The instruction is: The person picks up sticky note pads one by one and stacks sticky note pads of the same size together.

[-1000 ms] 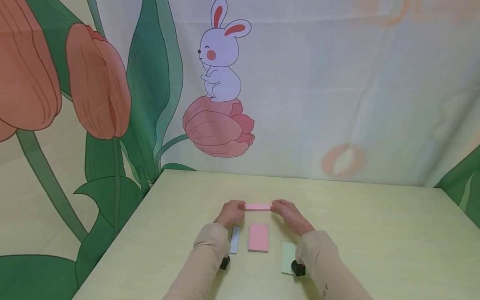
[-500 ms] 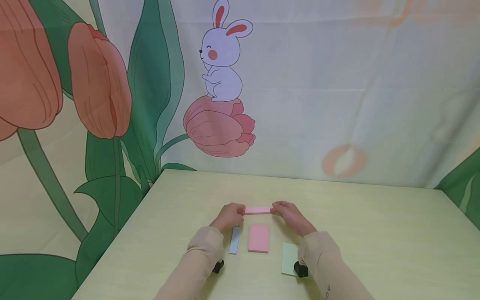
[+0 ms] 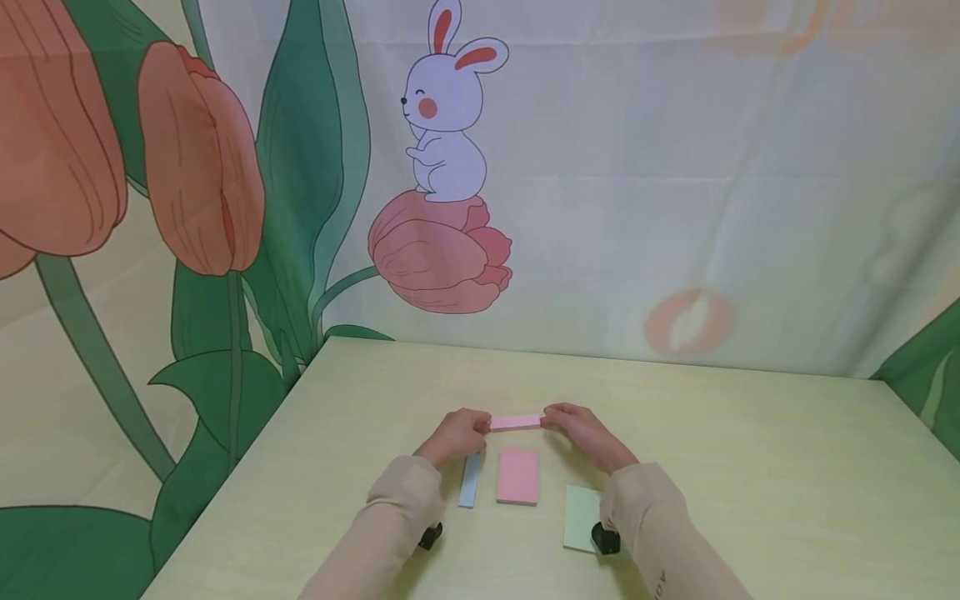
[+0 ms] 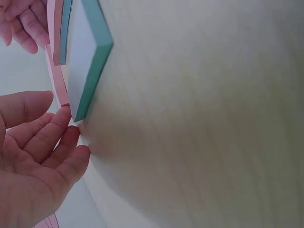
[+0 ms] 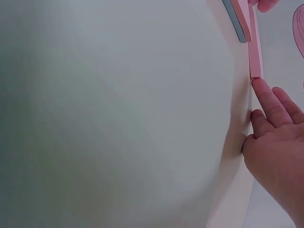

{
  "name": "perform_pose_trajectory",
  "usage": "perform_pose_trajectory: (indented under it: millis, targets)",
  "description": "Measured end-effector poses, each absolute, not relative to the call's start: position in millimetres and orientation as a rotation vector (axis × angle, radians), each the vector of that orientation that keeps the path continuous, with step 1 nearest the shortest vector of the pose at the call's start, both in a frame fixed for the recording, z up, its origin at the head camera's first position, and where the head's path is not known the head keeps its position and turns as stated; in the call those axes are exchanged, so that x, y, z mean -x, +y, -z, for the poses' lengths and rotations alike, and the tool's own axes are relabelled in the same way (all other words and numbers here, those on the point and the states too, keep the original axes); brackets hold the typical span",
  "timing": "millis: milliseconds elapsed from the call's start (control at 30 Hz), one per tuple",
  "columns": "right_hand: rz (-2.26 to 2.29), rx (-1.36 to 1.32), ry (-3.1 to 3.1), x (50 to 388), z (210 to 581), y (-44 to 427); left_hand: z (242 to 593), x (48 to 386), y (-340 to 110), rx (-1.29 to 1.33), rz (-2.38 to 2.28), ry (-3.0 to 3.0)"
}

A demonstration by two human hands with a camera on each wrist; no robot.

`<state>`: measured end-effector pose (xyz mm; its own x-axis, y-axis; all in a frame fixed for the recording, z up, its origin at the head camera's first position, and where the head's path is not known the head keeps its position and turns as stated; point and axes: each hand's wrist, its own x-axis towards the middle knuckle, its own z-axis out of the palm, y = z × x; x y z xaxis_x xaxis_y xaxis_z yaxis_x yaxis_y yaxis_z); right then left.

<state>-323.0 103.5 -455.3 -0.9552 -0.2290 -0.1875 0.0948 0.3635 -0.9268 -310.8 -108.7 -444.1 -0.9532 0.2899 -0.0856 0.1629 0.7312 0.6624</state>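
Observation:
A narrow pink strip-like block (image 3: pixel 515 422) lies crosswise between my hands, slightly tilted, its right end farther away. My left hand (image 3: pixel 460 433) touches its left end; in the left wrist view the fingertips meet that end and the thumb (image 4: pixel 28 107) stands apart. My right hand (image 3: pixel 585 433) is at the other end, with a straight finger (image 5: pixel 271 102) against it in the right wrist view. Nearer lies a larger pink rectangular block (image 3: pixel 517 477), with a blue-green layer under it in the wrist views. A thin blue block (image 3: pixel 469 481) sits beside my left wrist.
A pale green rectangular piece (image 3: pixel 581 518) lies partly under the right wrist's black camera (image 3: pixel 606 538). The light yellow table (image 3: pixel 750 467) reaches back to a printed cloth (image 3: pixel 600 167) with tulips and a rabbit.
Both hands have brought the pink strip slightly nearer to me, and it has tilted a little. My left forearm has swung outward to the left. The other blocks stay put.

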Motion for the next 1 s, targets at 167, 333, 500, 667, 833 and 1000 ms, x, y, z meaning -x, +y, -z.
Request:
perform_pose_trajectory:
  millis: [167,333,500,667,833,1000]
  targets:
    - [1.611,0.195,2.370,321,456,108,469,334,-112,-0.346,-0.952,2.817]
    - [1.672,0.158,2.303,325,458,109,472,341,-104,-0.289,-0.762,2.946]
    - [1.697,0.136,2.280,328,461,110,444,317,-91,-0.200,-0.692,2.965]
    - [1.723,0.130,2.248,329,461,110,436,307,-87,-0.232,-0.575,3.012]
    - [1.744,0.139,2.225,329,461,112,441,312,-83,-0.208,-0.549,3.011]
    - [1.762,0.146,2.196,329,461,112,445,314,-80,-0.147,-0.539,3.005]
